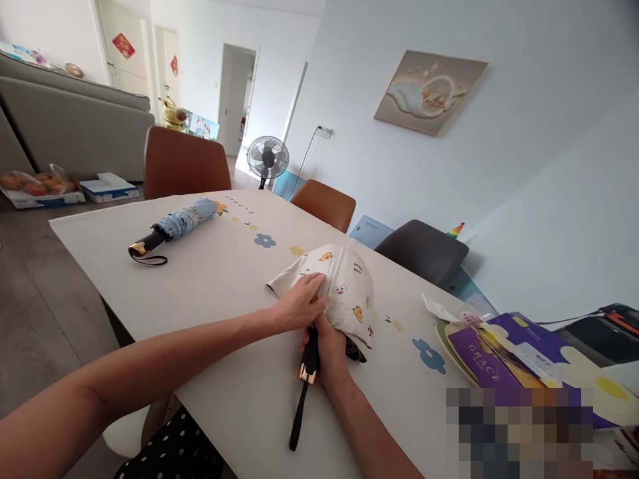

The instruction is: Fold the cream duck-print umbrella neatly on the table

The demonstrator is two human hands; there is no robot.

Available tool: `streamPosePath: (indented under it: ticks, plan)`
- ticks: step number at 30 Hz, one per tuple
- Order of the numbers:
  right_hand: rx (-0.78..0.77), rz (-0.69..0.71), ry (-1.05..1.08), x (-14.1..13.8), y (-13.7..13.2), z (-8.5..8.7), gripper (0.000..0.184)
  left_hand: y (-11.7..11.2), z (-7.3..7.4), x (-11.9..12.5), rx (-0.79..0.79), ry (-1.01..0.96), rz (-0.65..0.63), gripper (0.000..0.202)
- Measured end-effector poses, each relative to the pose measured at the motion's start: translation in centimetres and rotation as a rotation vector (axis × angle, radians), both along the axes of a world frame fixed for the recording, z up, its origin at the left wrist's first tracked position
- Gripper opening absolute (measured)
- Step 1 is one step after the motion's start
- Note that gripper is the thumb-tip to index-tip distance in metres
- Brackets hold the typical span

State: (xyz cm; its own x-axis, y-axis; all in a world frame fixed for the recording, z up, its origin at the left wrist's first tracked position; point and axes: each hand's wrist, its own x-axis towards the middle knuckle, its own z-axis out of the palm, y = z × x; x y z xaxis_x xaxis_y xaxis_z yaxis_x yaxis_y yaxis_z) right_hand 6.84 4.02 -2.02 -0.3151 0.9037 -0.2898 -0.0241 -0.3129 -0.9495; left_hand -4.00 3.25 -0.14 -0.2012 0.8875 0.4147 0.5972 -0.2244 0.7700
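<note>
The white cloth umbrella [344,286], printed with small yellow cartoon figures, sits on the cream, flower-patterned tabletop [224,293] straight ahead of the person, its canopy bunched into a loose dome. Its long axis runs roughly from seven o'clock, where the black handle with the rose-gold band [310,356] points back at the person, to one o'clock, where the cloth swells out. A thin black wrist strap [297,419] trails below the handle toward seven.

The right hand [333,352] is nearer the handle, its fingers curled snugly around the upper part, just under the cloth; from there the canopy lies at twelve to one o'clock. The left hand [302,303] comes in from eight o'clock, fingers together and laid against the canopy's near left side, so most of the cloth is at two to three o'clock from them. I can't tell whether they pinch a fold or simply press.

Well apart, at ten o'clock, lies a furled light-blue umbrella with a black handle [187,216]. At four o'clock sits a purple printed package [474,356]; at two, beyond the table edge, a dark grey chair [424,253].
</note>
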Motion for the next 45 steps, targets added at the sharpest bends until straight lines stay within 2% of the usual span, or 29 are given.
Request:
streamPosePath:
  ticks: [2, 6, 9, 12, 14, 16, 21, 24, 27, 30, 32, 36, 38, 41, 45]
  plan:
    - [0.0, 0.005, -0.032, 0.0, 0.0, -0.1, 0.039, 0.9, 0.2, 0.8, -0.086, -0.094, -0.021, 0.041]
    - [-0.028, 0.027, -0.031, 0.0, -0.1, -0.1, 0.034, 2.8, 1.0, 1.0, -0.254, -0.444, 0.0, 0.044]
    - [-0.033, 0.078, -0.025, 0.1, -0.2, 0.1, 0.034, 3.5, 1.1, 0.6, -0.237, -0.718, -0.076, 0.046]
    - [-0.015, 0.173, -0.021, 0.3, -0.4, 0.2, 0.036, 3.6, 1.0, 0.1, -0.241, -0.977, -0.186, 0.04]
    - [-0.006, 0.233, -0.028, 0.4, -0.5, 0.1, 0.038, 3.5, 0.9, -0.3, -0.254, -1.123, -0.196, 0.037]
    - [0.005, 0.266, -0.033, 0.3, -0.4, 0.0, 0.037, 3.4, 0.9, -0.5, -0.222, -1.216, -0.151, 0.035]
    - [0.052, 0.25, 0.084, -0.1, -0.1, 0.2, 0.031, 3.2, 1.6, -0.9, -0.114, -1.238, -0.032, 0.034]
    - [0.059, 0.239, 0.147, 0.0, -0.1, 0.5, 0.037, 3.1, 2.1, -1.0, -0.128, -1.244, -0.033, 0.035]
    - [0.017, 0.283, 0.204, 0.3, -0.2, 0.6, 0.037, 3.0, 2.0, -1.3, -0.195, -1.284, -0.106, 0.037]
    - [-0.082, 0.376, 0.175, 0.4, -0.6, 0.3, 0.03, 3.2, 1.1, -1.4, -0.388, -1.34, -0.258, 0.037]
    - [-0.095, 0.349, 0.124, 0.3, -0.9, 0.2, 0.028, 3.4, 0.4, -1.4, -0.452, -1.332, -0.312, 0.036]
    - [-0.095, 0.157, 0.021, -0.6, -1.4, 0.4, 0.029, 4.0, -0.5, -1.4, -0.345, -1.183, -0.144, 0.037]
    - [-0.097, 0.098, -0.029, -1.1, -1.5, 0.4, 0.029, 4.1, -0.7, -1.5, -0.405, -1.135, -0.095, 0.04]
    - [-0.08, 0.118, -0.078, -1.5, -1.5, 0.5, 0.029, 4.3, -0.9, -1.8, -0.484, -1.154, -0.112, 0.041]
    - [-0.121, 0.152, -0.006, -1.5, -1.6, 1.1, 0.03, 4.4, -1.1, -2.2, -0.434, -1.199, -0.106, 0.035]
